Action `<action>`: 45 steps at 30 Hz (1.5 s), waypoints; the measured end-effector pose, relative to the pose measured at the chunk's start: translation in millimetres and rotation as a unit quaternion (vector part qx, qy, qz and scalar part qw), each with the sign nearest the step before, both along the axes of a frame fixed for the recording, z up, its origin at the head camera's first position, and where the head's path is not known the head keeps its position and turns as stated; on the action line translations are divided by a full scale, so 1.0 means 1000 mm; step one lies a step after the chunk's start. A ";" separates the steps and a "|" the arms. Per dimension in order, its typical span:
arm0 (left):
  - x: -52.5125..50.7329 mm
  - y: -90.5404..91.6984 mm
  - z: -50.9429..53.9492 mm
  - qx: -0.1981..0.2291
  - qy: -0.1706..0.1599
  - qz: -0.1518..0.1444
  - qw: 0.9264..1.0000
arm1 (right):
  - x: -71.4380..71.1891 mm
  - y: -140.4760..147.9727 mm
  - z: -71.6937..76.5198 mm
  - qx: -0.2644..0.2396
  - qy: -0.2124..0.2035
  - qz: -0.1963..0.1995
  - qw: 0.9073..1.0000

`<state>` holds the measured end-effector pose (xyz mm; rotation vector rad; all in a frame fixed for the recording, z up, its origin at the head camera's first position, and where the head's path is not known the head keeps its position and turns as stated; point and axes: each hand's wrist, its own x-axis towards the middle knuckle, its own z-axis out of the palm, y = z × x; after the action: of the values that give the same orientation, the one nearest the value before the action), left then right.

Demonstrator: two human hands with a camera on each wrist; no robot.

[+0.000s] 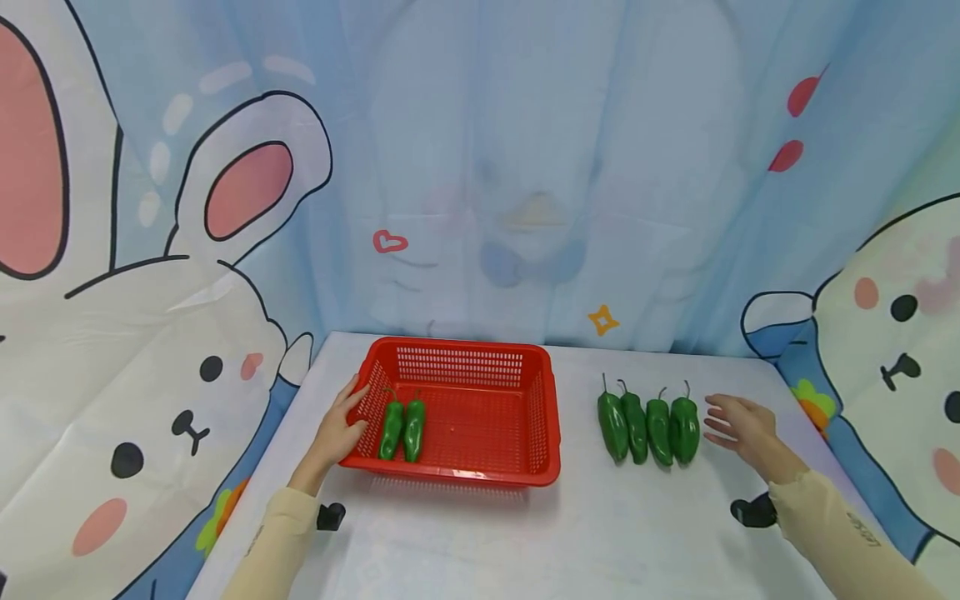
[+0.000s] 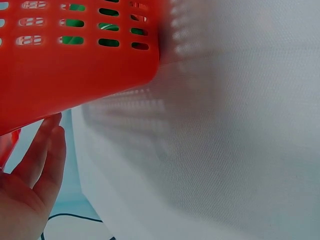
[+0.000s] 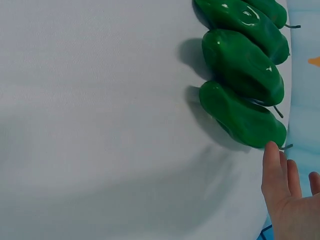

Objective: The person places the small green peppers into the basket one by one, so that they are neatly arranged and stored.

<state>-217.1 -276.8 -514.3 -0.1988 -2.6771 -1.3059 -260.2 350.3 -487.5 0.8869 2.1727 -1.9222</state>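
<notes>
A red plastic basket (image 1: 480, 477) stands left of centre on the white table, two green peppers (image 1: 414, 429) lying side by side at its left end. My left hand (image 1: 335, 431) is at the basket's left wall, fingers extended against its side; the left wrist view has the fingers (image 2: 55, 145) by the red wall (image 2: 75, 75). Several green peppers (image 1: 658, 429) lie in a row to the right of the basket, stems pointing away. Just right of the row's last pepper (image 3: 242, 117), my right hand (image 1: 746, 429) hovers with relaxed fingers and holds nothing.
The white table (image 1: 600, 542) reaches back to a light blue curtain (image 1: 480, 167) with printed cartoon figures, which also hangs at the left and right sides. Black marks (image 1: 753, 511) show beside both wrists. A dark cord (image 2: 75, 216) is in the left wrist view.
</notes>
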 end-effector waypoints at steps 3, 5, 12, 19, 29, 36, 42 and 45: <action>0.000 0.000 0.000 0.004 -0.008 0.000 1.000 | -0.001 -0.001 -0.005 -0.007 -0.006 -0.013 1.000; 0.000 0.000 -0.001 0.006 -0.015 0.000 1.000 | -0.002 -0.001 -0.009 -0.011 -0.010 -0.023 1.000; -0.002 -0.002 -0.002 0.008 -0.023 -0.001 1.000 | -0.011 -0.001 -0.033 -0.009 -0.024 -0.051 0.998; -0.002 -0.001 0.001 0.012 -0.020 0.001 1.000 | -0.018 -0.007 -0.046 0.004 -0.038 -0.036 0.999; -0.002 -0.001 0.003 0.009 -0.022 0.005 1.000 | -0.020 -0.013 -0.045 0.028 -0.043 -0.024 0.998; -0.004 -0.002 0.000 0.010 -0.020 0.005 1.000 | -0.019 -0.019 -0.042 0.060 -0.034 -0.001 0.998; -0.003 -0.002 -0.002 0.009 -0.020 0.007 1.000 | -0.021 -0.026 -0.044 0.088 -0.034 -0.028 0.995; -0.004 -0.002 -0.002 0.010 -0.017 0.007 1.000 | -0.026 -0.026 -0.051 0.098 -0.034 -0.042 0.994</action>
<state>-220.8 -279.0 -516.3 -0.1567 -2.6879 -1.3435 -286.3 324.7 -538.4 1.0732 2.3497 -1.7067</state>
